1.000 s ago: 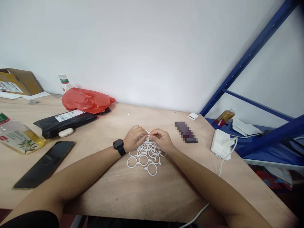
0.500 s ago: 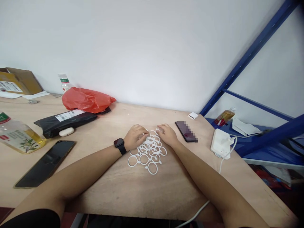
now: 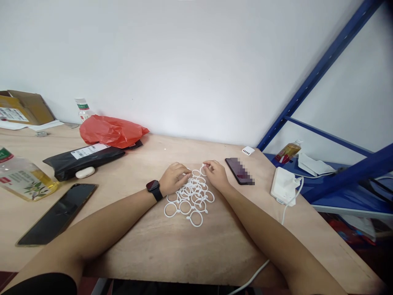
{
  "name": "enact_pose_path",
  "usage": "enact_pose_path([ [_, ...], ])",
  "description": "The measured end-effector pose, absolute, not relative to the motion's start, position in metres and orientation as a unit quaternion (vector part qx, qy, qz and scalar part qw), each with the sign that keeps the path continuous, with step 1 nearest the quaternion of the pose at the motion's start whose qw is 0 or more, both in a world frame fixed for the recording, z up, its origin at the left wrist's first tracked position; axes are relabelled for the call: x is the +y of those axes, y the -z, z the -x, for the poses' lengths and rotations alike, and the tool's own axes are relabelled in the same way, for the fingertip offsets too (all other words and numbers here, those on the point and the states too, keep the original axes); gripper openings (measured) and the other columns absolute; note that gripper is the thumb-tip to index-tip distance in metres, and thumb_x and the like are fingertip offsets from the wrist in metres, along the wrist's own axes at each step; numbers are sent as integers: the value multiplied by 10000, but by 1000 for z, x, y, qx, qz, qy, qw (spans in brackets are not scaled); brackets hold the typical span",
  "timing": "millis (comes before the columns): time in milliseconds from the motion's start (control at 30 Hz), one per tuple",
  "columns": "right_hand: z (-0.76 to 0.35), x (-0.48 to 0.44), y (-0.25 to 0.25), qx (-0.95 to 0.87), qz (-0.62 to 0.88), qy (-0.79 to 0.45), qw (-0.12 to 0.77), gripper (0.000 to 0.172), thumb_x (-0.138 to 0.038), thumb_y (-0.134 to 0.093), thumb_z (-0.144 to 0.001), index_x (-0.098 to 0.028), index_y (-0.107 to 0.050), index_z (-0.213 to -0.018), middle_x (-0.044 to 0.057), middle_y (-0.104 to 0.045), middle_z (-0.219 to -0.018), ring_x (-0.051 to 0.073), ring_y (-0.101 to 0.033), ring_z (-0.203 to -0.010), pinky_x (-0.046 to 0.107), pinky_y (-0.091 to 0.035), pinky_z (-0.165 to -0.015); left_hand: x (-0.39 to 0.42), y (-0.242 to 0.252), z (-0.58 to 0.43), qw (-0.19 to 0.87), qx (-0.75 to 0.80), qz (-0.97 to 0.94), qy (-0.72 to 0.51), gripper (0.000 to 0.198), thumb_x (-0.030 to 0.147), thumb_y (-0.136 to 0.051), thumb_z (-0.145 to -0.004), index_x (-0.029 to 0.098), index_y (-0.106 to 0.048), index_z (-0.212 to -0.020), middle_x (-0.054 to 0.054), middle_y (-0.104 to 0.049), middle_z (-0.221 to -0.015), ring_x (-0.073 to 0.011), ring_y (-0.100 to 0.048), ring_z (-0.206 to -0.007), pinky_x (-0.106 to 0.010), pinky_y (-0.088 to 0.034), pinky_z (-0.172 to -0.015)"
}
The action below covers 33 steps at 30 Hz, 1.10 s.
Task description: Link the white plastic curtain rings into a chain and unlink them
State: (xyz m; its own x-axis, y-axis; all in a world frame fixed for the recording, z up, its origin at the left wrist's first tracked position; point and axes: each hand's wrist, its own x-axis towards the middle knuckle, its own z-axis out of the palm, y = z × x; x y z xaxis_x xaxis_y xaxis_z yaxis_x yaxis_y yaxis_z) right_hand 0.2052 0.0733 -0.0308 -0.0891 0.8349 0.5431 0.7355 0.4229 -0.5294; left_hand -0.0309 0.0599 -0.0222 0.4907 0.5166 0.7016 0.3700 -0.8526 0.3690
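Note:
A mesh of linked white plastic rings point(image 3: 190, 198) lies on the wooden table point(image 3: 172, 250). My left hand point(image 3: 173, 177), with a black watch point(image 3: 154, 189) on its wrist, rests curled on the mesh's upper left edge and its fingers press on the rings. My right hand point(image 3: 216, 174) is at the mesh's upper right corner, where its fingertips pinch a white ring point(image 3: 203, 169) slightly raised off the table.
A dark phone point(image 3: 57, 213) lies at the left, and another phone point(image 3: 240, 171) right of my right hand. A black parcel point(image 3: 82, 157), red bag point(image 3: 112, 131), bottle point(image 3: 26, 176), white earbud case point(image 3: 85, 172) and white charger point(image 3: 284, 185) are on the table. Blue shelving point(image 3: 334, 172) stands at the right.
My hands were pinching together at the mesh's top centre; the right hand has moved to the right corner and lifted a ring there. The left hand stayed on the mesh.

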Motion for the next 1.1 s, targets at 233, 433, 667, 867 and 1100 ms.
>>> enact_pose_path([
  [233,-170,40,20,-771,394,-74,496,117,-238,-598,-884,-220,-688,-957,25,-673,-814,131,-558,-626,271,-491,-629,59,22,32,74,237,-869,-428,284,297,-465,-975,176,-619,-1180,-96,-689,-1017,-201,-606,-926,-376,-466,-838],
  [433,-165,37,22,-780,355,-59,512,93,-233,-628,-878,-224,-680,-955,38,-679,-853,158,-618,-758,297,-528,-704,58,21,30,52,214,-858,-465,198,299,-535,-948,176,-655,-1047,-80,-705,-914,-179,-616,-847,-348,-483,-782],
  [667,-169,37,21,-797,340,-81,493,112,-252,-595,-900,-236,-689,-959,60,-673,-914,175,-638,-857,312,-547,-747,58,21,31,24,230,-849,-475,190,321,-532,-953,192,-671,-945,-61,-725,-882,-167,-635,-823,-344,-473,-780],
  [867,-167,35,22,-798,347,-99,483,116,-290,-589,-908,-238,-692,-924,67,-684,-888,190,-647,-845,338,-559,-748,57,20,32,31,248,-853,-459,210,332,-523,-954,203,-684,-913,-52,-722,-838,-165,-637,-801,-351,-457,-795],
  [1100,-165,33,21,-800,337,-78,490,88,-236,-575,-906,-220,-662,-899,70,-675,-877,183,-646,-833,321,-547,-739,52,18,30,30,258,-849,-459,190,319,-540,-947,191,-672,-898,-44,-705,-811,-160,-632,-792,-349,-428,-808],
])
